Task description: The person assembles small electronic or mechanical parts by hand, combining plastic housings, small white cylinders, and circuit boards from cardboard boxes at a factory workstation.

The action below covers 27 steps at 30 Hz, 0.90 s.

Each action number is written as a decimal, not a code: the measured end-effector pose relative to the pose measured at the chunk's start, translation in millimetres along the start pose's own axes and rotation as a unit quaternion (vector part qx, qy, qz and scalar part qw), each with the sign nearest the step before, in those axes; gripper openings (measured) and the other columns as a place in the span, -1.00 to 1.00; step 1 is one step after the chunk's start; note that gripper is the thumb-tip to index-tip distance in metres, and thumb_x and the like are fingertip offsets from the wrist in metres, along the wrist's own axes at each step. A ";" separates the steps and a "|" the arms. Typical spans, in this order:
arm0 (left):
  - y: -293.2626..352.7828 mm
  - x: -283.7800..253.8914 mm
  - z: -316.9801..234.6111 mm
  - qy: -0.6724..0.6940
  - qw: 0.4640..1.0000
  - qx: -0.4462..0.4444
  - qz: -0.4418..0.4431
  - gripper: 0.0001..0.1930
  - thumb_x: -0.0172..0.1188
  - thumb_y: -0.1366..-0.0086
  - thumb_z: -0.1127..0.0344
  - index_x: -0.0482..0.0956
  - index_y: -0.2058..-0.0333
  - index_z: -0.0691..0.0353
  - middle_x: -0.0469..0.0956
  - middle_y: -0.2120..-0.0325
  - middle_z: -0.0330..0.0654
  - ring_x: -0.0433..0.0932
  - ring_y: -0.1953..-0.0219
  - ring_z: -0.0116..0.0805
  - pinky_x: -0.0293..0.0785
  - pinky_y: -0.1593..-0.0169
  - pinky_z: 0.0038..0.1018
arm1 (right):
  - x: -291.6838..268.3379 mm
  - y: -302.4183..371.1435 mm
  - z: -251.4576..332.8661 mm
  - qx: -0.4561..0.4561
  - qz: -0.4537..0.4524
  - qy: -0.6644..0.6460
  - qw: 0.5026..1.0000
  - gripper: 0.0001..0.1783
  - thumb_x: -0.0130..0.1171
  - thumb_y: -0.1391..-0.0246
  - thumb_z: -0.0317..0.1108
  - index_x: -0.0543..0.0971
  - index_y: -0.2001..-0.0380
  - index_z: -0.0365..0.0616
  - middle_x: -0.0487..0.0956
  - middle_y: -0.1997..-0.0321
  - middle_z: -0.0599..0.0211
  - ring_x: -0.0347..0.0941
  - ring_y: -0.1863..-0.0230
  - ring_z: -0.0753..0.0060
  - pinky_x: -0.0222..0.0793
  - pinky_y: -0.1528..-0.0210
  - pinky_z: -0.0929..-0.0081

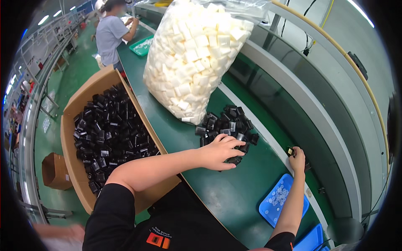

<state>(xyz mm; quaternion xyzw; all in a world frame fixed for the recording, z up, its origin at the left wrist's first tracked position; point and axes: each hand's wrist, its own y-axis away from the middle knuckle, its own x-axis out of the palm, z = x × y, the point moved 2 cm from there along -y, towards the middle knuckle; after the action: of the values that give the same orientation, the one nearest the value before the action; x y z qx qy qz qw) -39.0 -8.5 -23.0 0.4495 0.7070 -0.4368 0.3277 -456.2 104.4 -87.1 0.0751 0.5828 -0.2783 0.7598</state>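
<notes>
Black piece (290, 151), long axis unclear, sits in right grip (298, 159); left grip (217, 154) spreads wide.

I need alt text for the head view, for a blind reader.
A person's left hand lies over a pile of black plastic parts on a green worktable; the right hand holds a black-and-yellow part. Behind the pile stands a clear bag of cream pieces; at left, an open carton of black parts.
</notes>
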 end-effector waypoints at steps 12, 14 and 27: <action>-116.4 -297.8 54.0 -0.254 0.855 0.102 -0.441 -0.59 0.07 -0.30 0.36 0.45 -0.13 0.20 0.39 -0.20 -0.01 0.24 -0.33 0.00 0.14 -0.33 -0.22 | -91.0 106.5 197.9 0.013 0.042 -0.826 0.561 -0.50 0.14 -0.08 -0.57 0.38 -0.12 -0.24 0.50 -0.08 0.08 0.52 -0.01 0.18 0.48 -0.11 0.24; -152.2 -332.3 93.0 -0.323 0.859 -0.031 -0.395 -0.61 0.02 -0.35 0.26 0.45 -0.14 0.13 0.55 -0.02 -0.02 0.45 -0.14 0.02 0.24 -0.27 -0.23 | -84.8 106.4 203.1 0.026 0.057 -0.874 0.482 -0.51 0.10 -0.12 -0.55 0.36 -0.15 -0.23 0.48 -0.11 0.04 0.51 -0.05 0.13 0.46 -0.14 0.20; -178.4 -355.1 130.1 -0.182 0.910 -0.373 0.031 -0.61 0.15 -0.25 0.07 0.64 0.08 0.20 0.51 0.51 -0.34 0.39 0.54 -0.51 0.36 0.48 -0.50 | -97.5 87.9 189.2 0.050 0.035 -0.934 0.351 -0.62 0.01 -0.23 -0.53 0.39 -0.11 -0.23 0.54 -0.02 0.11 0.50 -0.12 0.11 0.46 -0.18 0.25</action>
<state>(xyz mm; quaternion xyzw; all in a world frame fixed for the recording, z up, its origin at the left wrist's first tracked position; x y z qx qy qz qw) -58.9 -289.4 286.0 0.2290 0.7324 -0.2055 0.6074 -267.9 127.4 43.4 -0.1754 -0.5217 -0.1704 0.8173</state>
